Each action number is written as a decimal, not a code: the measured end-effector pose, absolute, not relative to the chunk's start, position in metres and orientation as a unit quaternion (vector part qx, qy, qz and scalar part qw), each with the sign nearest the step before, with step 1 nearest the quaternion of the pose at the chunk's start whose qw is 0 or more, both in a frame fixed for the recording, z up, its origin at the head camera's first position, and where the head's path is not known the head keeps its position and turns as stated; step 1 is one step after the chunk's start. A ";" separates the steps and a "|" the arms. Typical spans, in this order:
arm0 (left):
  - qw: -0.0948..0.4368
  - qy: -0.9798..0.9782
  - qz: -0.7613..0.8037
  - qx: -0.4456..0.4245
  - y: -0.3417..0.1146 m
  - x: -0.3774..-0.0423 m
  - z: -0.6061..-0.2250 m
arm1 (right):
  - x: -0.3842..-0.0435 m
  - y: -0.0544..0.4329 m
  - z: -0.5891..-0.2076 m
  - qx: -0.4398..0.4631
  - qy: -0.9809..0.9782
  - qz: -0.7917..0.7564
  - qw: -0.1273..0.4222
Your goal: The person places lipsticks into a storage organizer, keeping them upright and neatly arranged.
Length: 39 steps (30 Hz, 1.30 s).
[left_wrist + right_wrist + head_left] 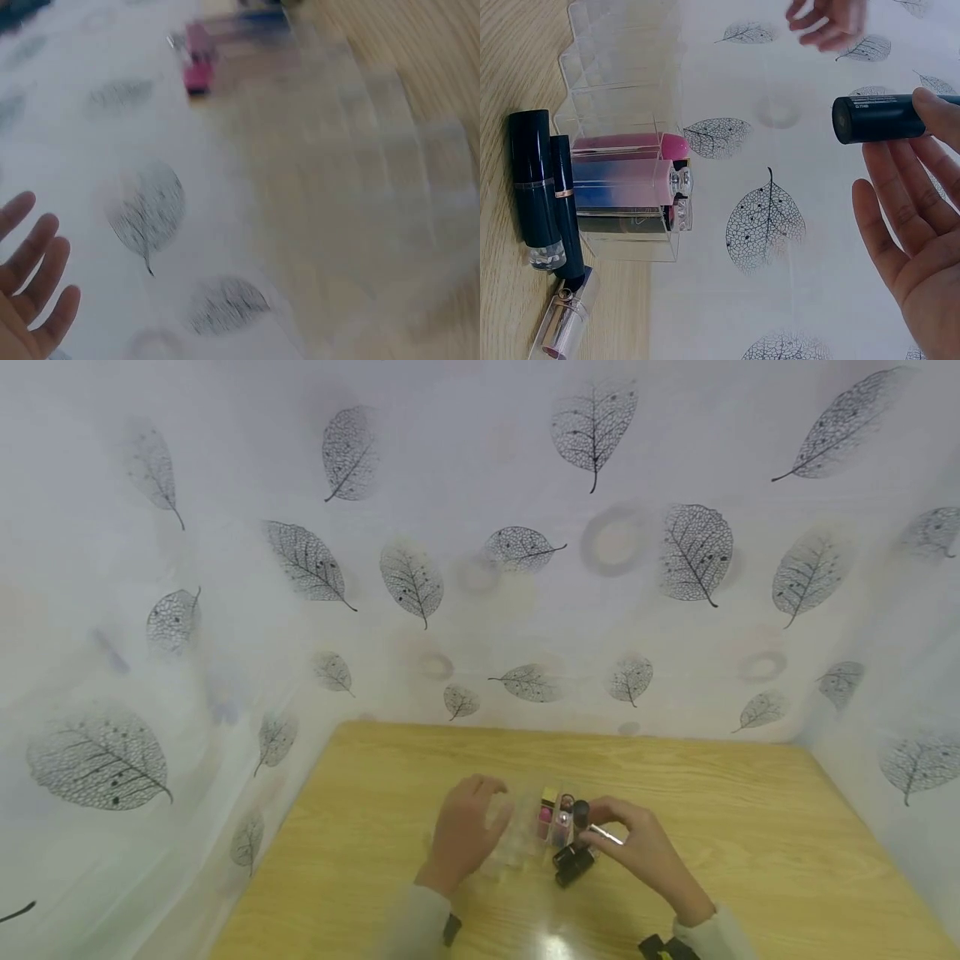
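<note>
My right hand (pixel 641 843) pinches a black lipstick tube (pixel 877 118) between thumb and fingers, above the table beside a clear stepped organizer (pixel 619 45). In its near end compartments stand a pink lipstick (pixel 673 146), a pink-and-blue tube (pixel 622 182) and a dark tube (pixel 626 220). My left hand (pixel 463 831) hovers at the organizer's other side, fingers spread and holding nothing. Next to the organizer lie a thick black tube (pixel 532 172), a slim black tube (pixel 565 202) and a silvery lipstick (pixel 564 315).
The organizer stands on a wood-grain table (pixel 750 827). White cloth printed with leaf skeletons (pixel 592 427) hangs behind the table and along both sides. A dark object (pixel 667 947) shows by the right sleeve.
</note>
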<state>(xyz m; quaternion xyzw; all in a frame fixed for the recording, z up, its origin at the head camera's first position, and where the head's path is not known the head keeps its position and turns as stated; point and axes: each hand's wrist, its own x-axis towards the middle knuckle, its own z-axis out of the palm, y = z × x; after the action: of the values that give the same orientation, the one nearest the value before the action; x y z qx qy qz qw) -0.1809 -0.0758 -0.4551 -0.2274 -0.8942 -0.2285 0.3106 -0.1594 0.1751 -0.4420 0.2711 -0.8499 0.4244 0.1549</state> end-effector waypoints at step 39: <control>0.225 -0.963 -0.139 -0.051 -0.140 -0.207 -0.539 | -0.251 0.160 -0.482 0.161 -0.859 0.468 0.134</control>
<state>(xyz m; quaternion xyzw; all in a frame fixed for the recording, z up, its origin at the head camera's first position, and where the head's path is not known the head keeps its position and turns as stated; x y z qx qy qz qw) -0.2066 -0.1399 -0.5388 -0.0513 -0.9630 -0.1391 0.2252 -0.2512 0.1601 -0.4817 0.1608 -0.8586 0.4679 0.1344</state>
